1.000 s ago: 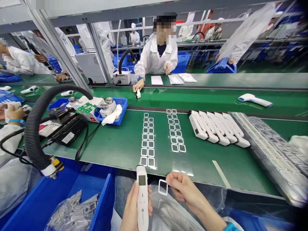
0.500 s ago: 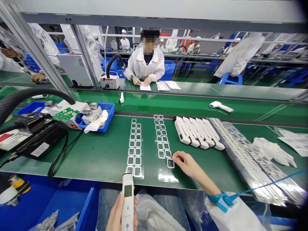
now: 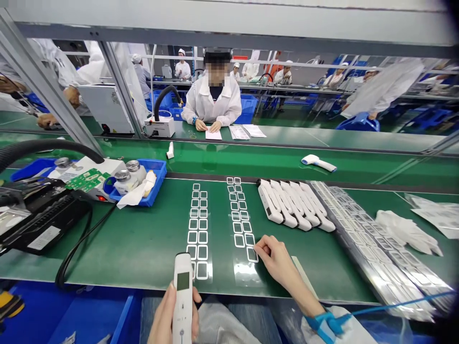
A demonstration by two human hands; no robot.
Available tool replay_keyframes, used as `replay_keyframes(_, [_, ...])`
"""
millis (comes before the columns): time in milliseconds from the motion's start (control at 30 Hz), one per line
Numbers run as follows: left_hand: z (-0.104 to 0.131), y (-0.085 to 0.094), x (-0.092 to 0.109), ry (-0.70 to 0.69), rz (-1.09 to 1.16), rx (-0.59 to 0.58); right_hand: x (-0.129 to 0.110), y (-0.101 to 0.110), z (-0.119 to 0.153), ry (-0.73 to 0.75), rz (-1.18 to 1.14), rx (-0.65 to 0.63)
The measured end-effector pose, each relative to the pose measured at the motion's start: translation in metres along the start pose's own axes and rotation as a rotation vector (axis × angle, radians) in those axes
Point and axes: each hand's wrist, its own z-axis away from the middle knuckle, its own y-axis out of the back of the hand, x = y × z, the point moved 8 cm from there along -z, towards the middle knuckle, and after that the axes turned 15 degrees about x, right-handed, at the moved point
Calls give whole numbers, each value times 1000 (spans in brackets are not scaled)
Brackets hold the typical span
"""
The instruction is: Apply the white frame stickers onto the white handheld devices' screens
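Observation:
My left hand (image 3: 165, 315) is wrapped round a white handheld thermometer (image 3: 183, 296) with a small grey display, held upright at the table's front edge. At the lowest white-rimmed screen cover (image 3: 252, 254) of the right-hand strip, my right hand (image 3: 274, 258) has thumb and forefinger pinched together on its upper right edge. That cover lies on a clear film sheet (image 3: 245, 274). Further left runs another double column of white-rimmed screen covers (image 3: 202, 237). Behind my right hand, several white thermometers (image 3: 287, 203) lie side by side.
Long sheets of screen covers (image 3: 373, 239) and white gloves (image 3: 409, 231) lie at right. A blue tray (image 3: 158, 184) with metal-topped bottles and black equipment (image 3: 46, 224) stand at left. A blue cord (image 3: 387, 306) trails from my right wrist. Across the belt sits a co-worker (image 3: 213, 100).
The view has shifted slightly. My right hand has moved down along the lowest cover's edge, its fingers pinched closer. A pale strip now shows beside my right forearm. My left hand keeps the thermometer.

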Motion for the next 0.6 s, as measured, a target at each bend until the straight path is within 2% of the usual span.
replay_keyframes(100, [-26, -9, 44, -142, -28, -24, -9, 7, -13, -8, -79, -17])
replay_keyframes(200, [-72, -19, 96, -342, -171, 49, -35, 6, -44, 76, -132, -22])
replay_keyframes(267, [-110, -31, 128, -460, -258, 100, -57, -9, -73, 153, -139, -48])
replay_keyframes(333, [-148, -45, 151, -514, -282, 131, -74, -35, -106, 201, -117, -58])
replay_keyframes(467, [-213, -72, 172, -528, -287, 196, -96, -93, -167, 221, -54, -8])
replay_keyframes(533, [-234, -83, 174, -518, -305, 207, -101, -114, -182, 234, -22, 23])
replay_keyframes(600, [-250, -92, 176, -511, -336, 206, -103, -126, -186, 255, 3, 43])
